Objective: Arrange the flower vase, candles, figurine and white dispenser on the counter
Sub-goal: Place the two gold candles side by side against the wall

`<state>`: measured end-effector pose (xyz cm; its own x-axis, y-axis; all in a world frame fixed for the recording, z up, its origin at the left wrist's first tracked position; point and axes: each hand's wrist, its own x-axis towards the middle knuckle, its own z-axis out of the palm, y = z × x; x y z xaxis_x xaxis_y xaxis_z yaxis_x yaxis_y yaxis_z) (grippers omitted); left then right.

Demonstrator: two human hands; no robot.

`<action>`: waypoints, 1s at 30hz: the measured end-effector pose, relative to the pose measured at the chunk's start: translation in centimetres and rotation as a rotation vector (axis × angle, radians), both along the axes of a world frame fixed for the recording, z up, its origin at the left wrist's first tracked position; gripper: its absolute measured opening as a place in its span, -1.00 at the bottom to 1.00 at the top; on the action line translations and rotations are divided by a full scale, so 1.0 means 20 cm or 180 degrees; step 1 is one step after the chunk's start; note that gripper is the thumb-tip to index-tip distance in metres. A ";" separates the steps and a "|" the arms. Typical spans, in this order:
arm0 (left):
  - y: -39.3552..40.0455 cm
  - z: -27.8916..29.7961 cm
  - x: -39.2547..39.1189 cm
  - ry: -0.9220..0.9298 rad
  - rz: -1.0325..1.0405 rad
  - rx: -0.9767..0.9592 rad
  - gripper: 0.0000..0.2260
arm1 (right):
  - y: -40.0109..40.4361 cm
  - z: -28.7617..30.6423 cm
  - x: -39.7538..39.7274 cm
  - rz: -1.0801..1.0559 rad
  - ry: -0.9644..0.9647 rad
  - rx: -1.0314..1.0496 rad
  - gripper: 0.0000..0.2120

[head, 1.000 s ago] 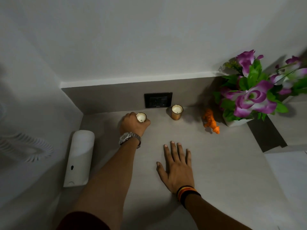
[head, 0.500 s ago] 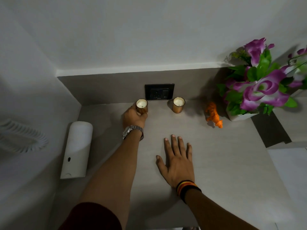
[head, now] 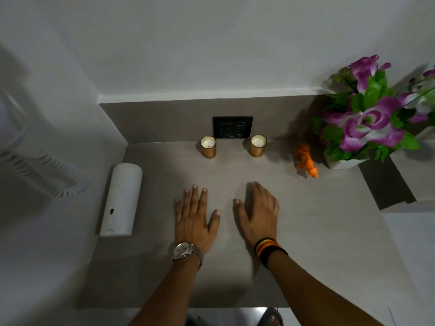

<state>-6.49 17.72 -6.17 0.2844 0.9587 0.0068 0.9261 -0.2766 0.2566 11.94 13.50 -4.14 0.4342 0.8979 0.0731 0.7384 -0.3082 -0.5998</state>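
Note:
Two gold-cupped candles stand upright at the back of the grey counter [head: 317,243], the left candle [head: 208,147] and the right candle [head: 258,145] on either side of a black wall socket. An orange tiger figurine [head: 306,160] stands to their right, next to a white vase of purple flowers [head: 367,118]. The white dispenser [head: 121,200] lies flat on its back along the counter's left edge. My left hand [head: 194,218] rests flat on the counter, fingers spread, holding nothing. My right hand [head: 257,212] lies beside it, palm down and empty.
A black socket plate [head: 232,127] sits on the grey backsplash. A white coiled cord [head: 44,177] hangs on the left wall. A dark recess [head: 386,184] opens at the counter's right side. Toes of a foot [head: 270,318] show below the front edge.
My left hand let go of the left candle, which now stands at the back, and drew back to rest flat beside my right hand. The right hand shifted slightly.

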 end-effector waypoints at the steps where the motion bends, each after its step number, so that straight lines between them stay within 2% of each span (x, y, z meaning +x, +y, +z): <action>1: 0.00 0.00 0.00 -0.0005 0.0009 0.0012 -0.34 | 0.05 0.03 0.03 -0.0291 0.0275 0.0150 -0.37; 3: 0.01 -0.01 0.00 -0.0018 -0.0005 0.0011 -0.33 | 0.22 0.06 0.13 -0.0719 0.0704 0.0300 -0.36; 6: 0.03 -0.02 -0.01 -0.0039 0.0003 0.0030 -0.33 | 0.49 0.12 0.27 -0.0856 0.1153 0.0268 -0.25; 8: 0.03 -0.02 -0.01 -0.0066 -0.0002 0.0010 -0.32 | 0.63 0.13 0.34 -0.0877 0.1014 0.0153 -0.27; 12: 0.03 -0.02 -0.01 -0.0056 0.0005 -0.0032 -0.32 | 0.73 0.12 0.39 -0.0765 0.0749 0.0141 -0.51; 15: 0.03 -0.02 -0.01 -0.0062 -0.0013 -0.0037 -0.32 | 0.75 0.10 0.40 -0.0687 0.0722 0.0193 -0.53; 19: 0.03 -0.02 -0.01 -0.0086 -0.0025 -0.0049 -0.31 | 0.77 0.09 0.41 -0.0588 0.0709 0.0145 -0.46; 23: 0.03 -0.02 -0.01 -0.0140 -0.0017 -0.0045 -0.32 | 0.66 0.12 0.29 -0.0856 0.0968 0.0260 -0.21; 27: 0.03 -0.01 -0.01 -0.0116 -0.0003 -0.0075 -0.32 | 0.35 0.08 0.04 -0.0272 0.0262 0.0070 -0.32; 30: 0.03 -0.01 0.00 -0.0066 -0.0013 -0.0061 -0.35 | 0.13 -0.02 -0.07 0.0343 -0.0549 -0.0200 -0.32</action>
<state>-6.58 18.37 -6.36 0.2883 0.9575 -0.0055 0.9195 -0.2752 0.2809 10.56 16.07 -4.49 0.3214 0.9435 0.0805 0.8592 -0.2548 -0.4437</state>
